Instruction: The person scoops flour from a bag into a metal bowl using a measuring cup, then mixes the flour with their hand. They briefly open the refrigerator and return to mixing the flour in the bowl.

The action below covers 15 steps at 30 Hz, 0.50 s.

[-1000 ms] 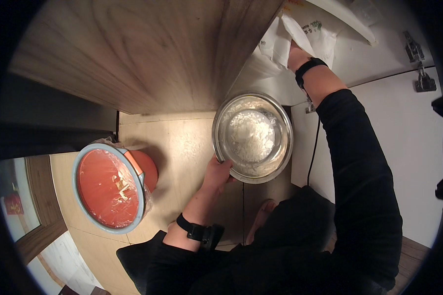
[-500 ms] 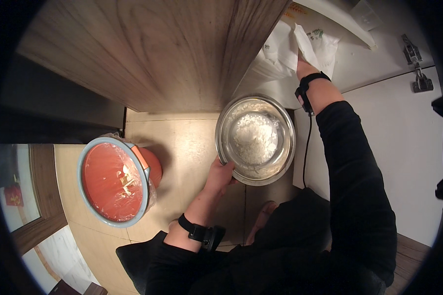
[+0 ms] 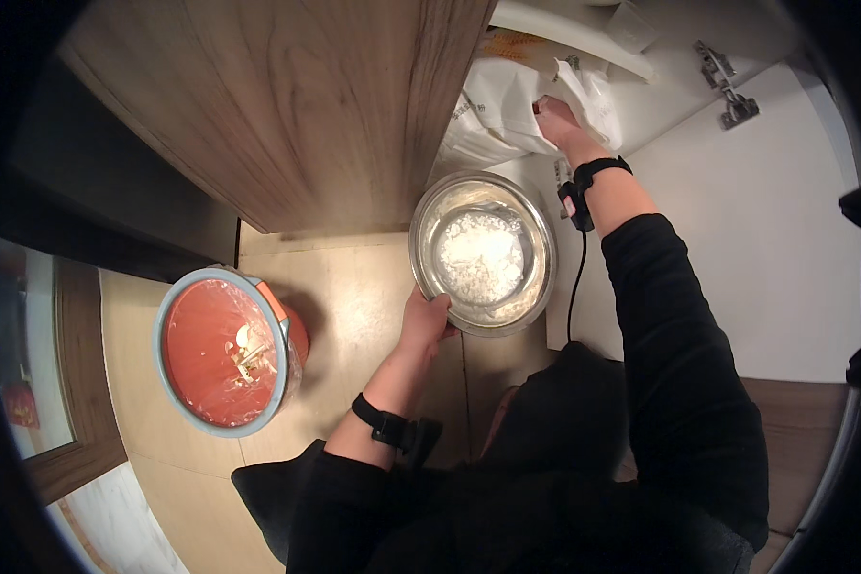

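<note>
My left hand (image 3: 425, 318) grips the lower-left rim of a wide steel bowl (image 3: 430, 215); a heap of white powder (image 3: 480, 258) lies in the bowl. Up and to the right, inside the open cabinet, my right hand (image 3: 557, 121) is at a crumpled white bag (image 3: 502, 120) with printed marks. Its fingers are curled at the bag's opening, and what they hold is hidden or too small to name. A black wrist device with a cable (image 3: 576, 209) is strapped on my right wrist.
An orange bin (image 3: 187, 335) with a grey-blue rim, a clear liner and some scraps stands left on the tiled floor (image 3: 344, 277). A wooden panel (image 3: 277, 96) hangs over the upper left. A white cabinet door (image 3: 737, 239) with a metal hinge (image 3: 737, 105) is at right.
My right hand has shifted down and left, and more of it shows at the bag's opening. The bowl in my left hand sits slightly higher in view, and the view has shifted around the cabinet.
</note>
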### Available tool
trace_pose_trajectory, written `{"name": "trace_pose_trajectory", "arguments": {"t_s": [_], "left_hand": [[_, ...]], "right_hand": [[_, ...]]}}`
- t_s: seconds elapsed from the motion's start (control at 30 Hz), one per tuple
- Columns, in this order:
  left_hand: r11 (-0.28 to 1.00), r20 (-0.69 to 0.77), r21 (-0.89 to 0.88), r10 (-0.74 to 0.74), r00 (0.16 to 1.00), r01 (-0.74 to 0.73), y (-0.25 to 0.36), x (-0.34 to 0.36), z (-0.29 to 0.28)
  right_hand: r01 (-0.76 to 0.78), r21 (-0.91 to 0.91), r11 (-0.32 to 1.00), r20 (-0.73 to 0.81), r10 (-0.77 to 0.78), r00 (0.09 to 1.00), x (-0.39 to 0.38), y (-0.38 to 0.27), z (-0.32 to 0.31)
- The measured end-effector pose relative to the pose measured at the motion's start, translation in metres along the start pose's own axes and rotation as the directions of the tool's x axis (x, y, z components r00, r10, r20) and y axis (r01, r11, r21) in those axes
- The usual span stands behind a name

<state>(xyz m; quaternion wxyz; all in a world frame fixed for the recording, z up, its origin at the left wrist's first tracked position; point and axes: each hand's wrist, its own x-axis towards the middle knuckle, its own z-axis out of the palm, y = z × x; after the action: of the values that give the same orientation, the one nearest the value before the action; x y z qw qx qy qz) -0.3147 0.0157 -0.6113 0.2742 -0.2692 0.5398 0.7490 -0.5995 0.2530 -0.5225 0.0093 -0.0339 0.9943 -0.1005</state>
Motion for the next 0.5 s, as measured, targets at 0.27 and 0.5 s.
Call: {"name": "trace_pose_trajectory", "arguments": {"t_s": [0.27,0.5], "left_hand": [[0.992,0.084,-0.080,0.107,0.991,-0.100,-0.003,0.008,0.000],[0.993,0.118,-0.078,0.101,0.988,-0.092,0.003,0.012,0.007]], "right_hand": [[0.176,0.123,0.977,-0.096,-0.164,0.982,-0.043,-0.002,-0.007],[0.066,0.001,0.998,-0.095,-0.065,0.993,-0.058,-0.010,-0.011]]}}
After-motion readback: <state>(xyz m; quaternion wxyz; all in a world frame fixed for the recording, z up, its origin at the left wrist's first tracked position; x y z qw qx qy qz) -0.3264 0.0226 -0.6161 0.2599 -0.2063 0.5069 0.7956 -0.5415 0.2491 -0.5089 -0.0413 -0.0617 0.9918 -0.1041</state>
